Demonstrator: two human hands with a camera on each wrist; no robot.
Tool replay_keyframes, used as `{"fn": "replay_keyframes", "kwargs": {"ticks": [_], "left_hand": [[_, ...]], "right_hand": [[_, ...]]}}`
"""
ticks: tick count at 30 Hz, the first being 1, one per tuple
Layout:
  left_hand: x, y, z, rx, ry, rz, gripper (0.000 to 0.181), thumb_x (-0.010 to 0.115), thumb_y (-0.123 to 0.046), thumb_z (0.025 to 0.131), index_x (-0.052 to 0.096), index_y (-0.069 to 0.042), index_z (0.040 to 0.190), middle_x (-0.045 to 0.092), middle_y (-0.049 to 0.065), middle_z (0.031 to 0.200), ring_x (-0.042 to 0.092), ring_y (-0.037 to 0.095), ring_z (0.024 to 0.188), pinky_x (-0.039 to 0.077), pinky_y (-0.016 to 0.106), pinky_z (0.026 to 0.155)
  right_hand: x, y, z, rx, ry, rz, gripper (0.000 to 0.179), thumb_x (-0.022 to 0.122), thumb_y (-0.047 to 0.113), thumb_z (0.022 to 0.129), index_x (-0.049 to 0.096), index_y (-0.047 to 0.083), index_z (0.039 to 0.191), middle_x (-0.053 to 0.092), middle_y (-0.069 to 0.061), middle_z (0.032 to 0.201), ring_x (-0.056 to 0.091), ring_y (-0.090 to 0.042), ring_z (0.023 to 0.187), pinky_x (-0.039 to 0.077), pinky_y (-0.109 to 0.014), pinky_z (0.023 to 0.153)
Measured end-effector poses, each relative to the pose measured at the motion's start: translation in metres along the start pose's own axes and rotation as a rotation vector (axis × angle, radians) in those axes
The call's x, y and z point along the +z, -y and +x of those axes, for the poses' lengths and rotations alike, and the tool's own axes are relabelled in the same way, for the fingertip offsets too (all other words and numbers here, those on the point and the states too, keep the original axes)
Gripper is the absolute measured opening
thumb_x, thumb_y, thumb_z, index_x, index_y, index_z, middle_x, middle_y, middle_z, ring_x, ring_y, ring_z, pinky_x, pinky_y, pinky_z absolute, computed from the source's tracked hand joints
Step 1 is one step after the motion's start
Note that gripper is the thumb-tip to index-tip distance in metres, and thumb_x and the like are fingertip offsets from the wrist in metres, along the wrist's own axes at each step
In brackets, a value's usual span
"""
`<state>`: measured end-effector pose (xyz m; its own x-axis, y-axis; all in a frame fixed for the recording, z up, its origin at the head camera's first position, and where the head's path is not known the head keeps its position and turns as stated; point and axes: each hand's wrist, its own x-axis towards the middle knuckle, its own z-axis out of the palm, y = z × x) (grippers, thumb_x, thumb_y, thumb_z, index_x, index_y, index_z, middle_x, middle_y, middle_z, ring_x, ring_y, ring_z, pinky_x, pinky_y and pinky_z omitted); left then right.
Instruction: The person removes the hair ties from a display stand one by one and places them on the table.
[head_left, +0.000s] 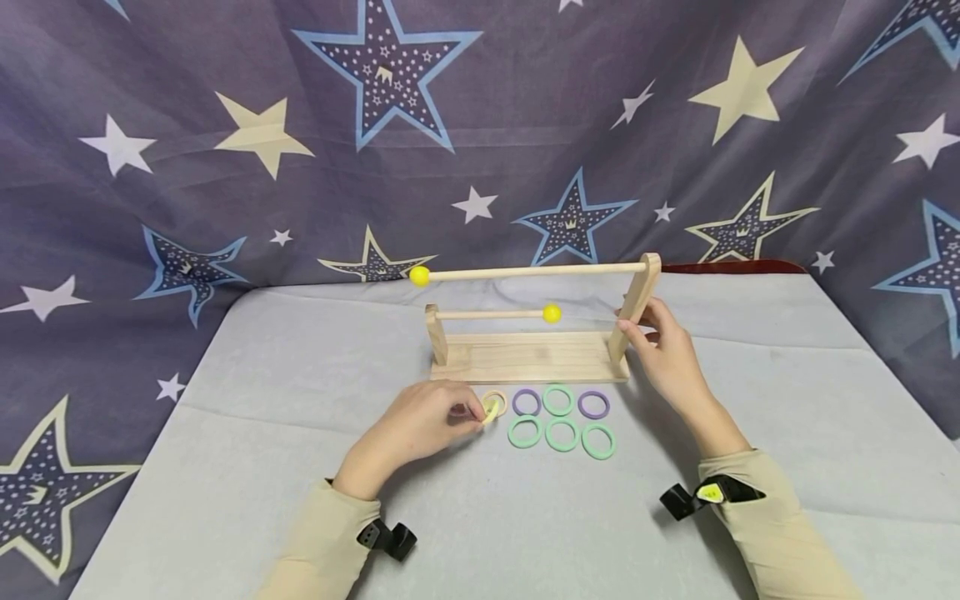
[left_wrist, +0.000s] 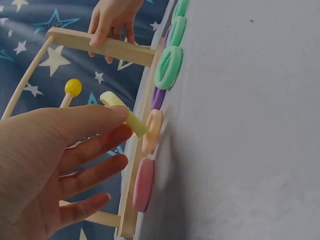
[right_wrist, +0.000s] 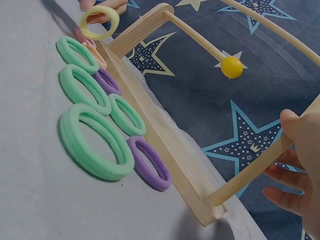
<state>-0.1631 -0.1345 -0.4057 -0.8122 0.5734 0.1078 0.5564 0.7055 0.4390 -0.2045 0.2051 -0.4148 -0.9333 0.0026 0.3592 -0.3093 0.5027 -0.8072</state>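
Note:
My left hand (head_left: 431,421) pinches a yellow hair tie (left_wrist: 136,124) between thumb and index finger, just above the table; the other fingers are spread loosely. A peach hair tie (left_wrist: 157,116) and a pink one (left_wrist: 144,185) lie beneath that hand. The right hand (head_left: 671,354) holds the taller post (head_left: 637,296) of a wooden stand, thumb on the near side and fingers behind. From each post of the stand a rod runs sideways, ending in a yellow ball (head_left: 551,313). Both rods are bare.
In front of the stand's base (head_left: 525,357) lie several green hair ties (right_wrist: 70,145) and two purple ones (right_wrist: 145,169). A grey cloth (head_left: 480,533) covers the table. Behind it hangs a dark curtain (head_left: 495,100) with stars.

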Motion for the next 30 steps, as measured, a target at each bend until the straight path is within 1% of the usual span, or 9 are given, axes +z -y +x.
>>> {"fn": "replay_keyframes", "kwargs": {"ticks": [7,10,14,19,24,28,30], "left_hand": [[0.004,-0.002,0.000,-0.015,0.083,-0.036,0.009,0.080,-0.023,0.082,0.073,-0.028,0.083,0.064,-0.018,0.081,0.059,0.005,0.077,0.047,0.028,0.073],[0.006,-0.003,0.000,-0.011,0.098,-0.015,0.008,0.079,-0.023,0.083,0.072,-0.027,0.082,0.062,-0.018,0.078,0.058,0.005,0.074,0.046,0.027,0.071],[0.006,-0.003,0.000,0.004,0.093,0.018,0.008,0.078,-0.021,0.082,0.072,-0.027,0.081,0.062,-0.016,0.076,0.055,0.004,0.070,0.045,0.027,0.068],[0.005,-0.007,0.002,0.021,0.077,0.063,0.011,0.079,-0.018,0.081,0.072,-0.027,0.080,0.060,-0.017,0.072,0.052,0.002,0.067,0.045,0.026,0.066],[0.003,-0.010,0.003,0.035,0.074,0.109,0.012,0.078,-0.016,0.080,0.072,-0.027,0.079,0.058,-0.019,0.072,0.054,0.004,0.070,0.046,0.028,0.067],[0.002,-0.012,0.004,0.028,0.069,0.140,0.013,0.077,-0.016,0.079,0.070,-0.027,0.078,0.056,-0.020,0.071,0.054,0.005,0.070,0.046,0.029,0.067],[0.002,-0.012,0.004,0.026,0.074,0.141,0.013,0.077,-0.016,0.080,0.071,-0.027,0.078,0.057,-0.020,0.071,0.055,0.005,0.071,0.047,0.030,0.068]], "right_hand": [[0.000,0.000,0.000,-0.003,-0.003,0.000,0.036,0.058,0.020,0.102,0.053,0.002,0.132,0.066,-0.018,0.122,0.059,-0.029,0.112,0.042,-0.029,0.084],[0.000,0.000,0.000,-0.002,-0.004,0.000,0.036,0.058,0.020,0.102,0.053,0.002,0.132,0.066,-0.017,0.122,0.059,-0.029,0.112,0.042,-0.029,0.084],[0.000,-0.001,0.000,-0.005,-0.004,-0.007,0.037,0.057,0.021,0.102,0.052,0.002,0.133,0.066,-0.017,0.122,0.059,-0.030,0.112,0.042,-0.028,0.084],[0.000,-0.003,0.000,-0.010,-0.009,-0.005,0.037,0.058,0.020,0.102,0.053,0.001,0.133,0.066,-0.018,0.122,0.060,-0.030,0.112,0.043,-0.027,0.084],[0.000,-0.001,0.000,-0.004,-0.005,-0.003,0.037,0.058,0.019,0.102,0.052,0.001,0.133,0.066,-0.018,0.122,0.059,-0.030,0.113,0.043,-0.028,0.084],[0.000,0.000,0.000,-0.006,-0.001,0.001,0.036,0.058,0.019,0.102,0.052,0.000,0.132,0.066,-0.018,0.122,0.059,-0.030,0.112,0.043,-0.029,0.084],[0.000,0.000,0.000,-0.006,0.000,0.001,0.036,0.058,0.019,0.102,0.053,0.001,0.132,0.066,-0.018,0.122,0.059,-0.029,0.112,0.042,-0.028,0.083]]}}
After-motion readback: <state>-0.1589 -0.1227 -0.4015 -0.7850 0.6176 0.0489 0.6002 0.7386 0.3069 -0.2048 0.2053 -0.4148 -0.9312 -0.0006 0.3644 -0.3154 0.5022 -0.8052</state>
